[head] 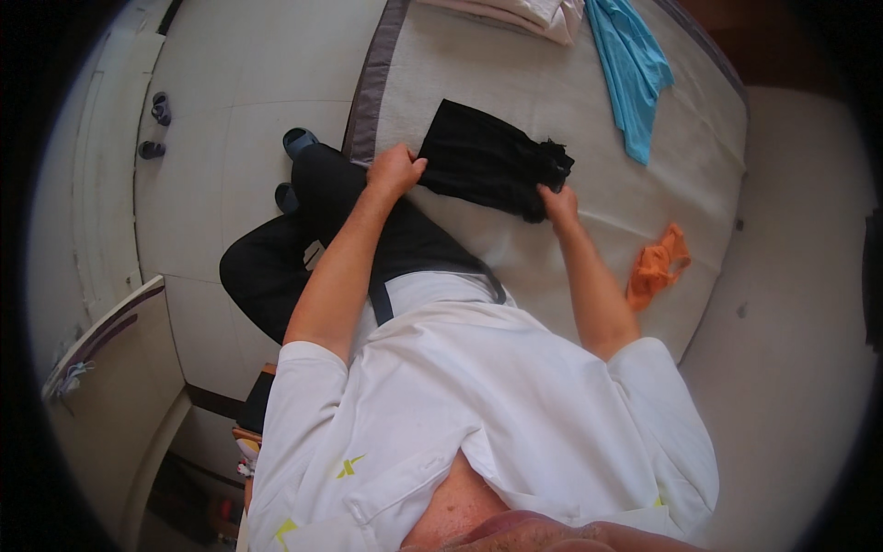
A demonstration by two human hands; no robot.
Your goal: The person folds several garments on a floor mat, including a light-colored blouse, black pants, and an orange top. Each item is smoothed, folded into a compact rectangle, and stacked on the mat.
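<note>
A black cloth garment (483, 152) lies spread on the light bed cover (469, 76) before me, one end bunched and lace-like at the right. My left hand (397, 169) grips its left edge near the bed's side, thumb pointing toward the cloth. At the bunched end, my right hand (560, 203) pinches the lower corner between thumb and fingers. The garment looks folded or doubled; its exact kind cannot be told. Farther right on the bed rests a crumpled orange garment (655, 269), apart from my right forearm.
A light blue cloth (631, 76) lies toward the bed's far right, beside a folded pale pink stack (517, 14). The bed's grey-edged border (369, 83) drops to a tiled floor (200, 159). Dark slippers (160, 109) stand by the left wall. A pale wall (793, 276) bounds the right.
</note>
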